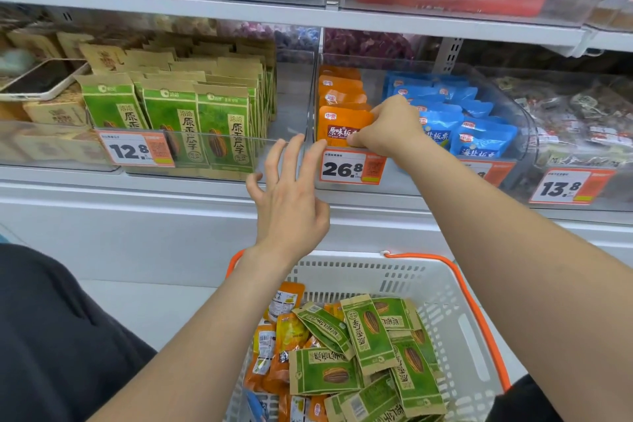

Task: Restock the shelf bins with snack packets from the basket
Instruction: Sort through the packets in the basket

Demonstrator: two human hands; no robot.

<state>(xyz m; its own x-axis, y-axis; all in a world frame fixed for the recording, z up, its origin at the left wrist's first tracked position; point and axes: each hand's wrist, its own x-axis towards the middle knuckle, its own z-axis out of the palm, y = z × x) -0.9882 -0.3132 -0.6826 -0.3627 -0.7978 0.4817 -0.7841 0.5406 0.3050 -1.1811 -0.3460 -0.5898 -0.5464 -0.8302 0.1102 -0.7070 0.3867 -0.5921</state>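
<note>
Head view, the only view supplied.

**Hands.** The right hand [387, 127] is reached into the middle clear bin [525, 127]. Its fingers are curled over the top of the front orange packet [339, 128], which it grips at the bin's front edge just above the 26.8 price tag [349, 168]. The left hand [291, 195] hovers in front of the shelf, between the two bins. Its fingers are spread and straight, and it holds nothing.

**Stock on shelf.**
- Behind the gripped packet stands a row of orange packets [339, 86], upright and running to the back of the bin.
- Beside them in the same bin are blue packets [479, 137], in loose rows.
- The neighbouring bin [287, 154] on the left holds green packets [171, 113] in several upright rows. There is bare space at its right side, next to the divider.

**Stock in basket.** The white basket [359, 267] with the orange handle sits below the shelf, between the forearms. It holds a loose pile of green basket packets [368, 329] on top of orange basket packets [284, 346], many of each.

**Assessment.**
- The task is under way but, in my judgement, well short of complete.
- The orange row looks close to full. The packet in hand appears to be at its placing or straightening stage, but which of the two cannot be told.
- The pile in the basket is the work outstanding, chiefly the green packets for the left bin.

**Other.** A phone [41, 79] lies on the packets at far left.
</note>
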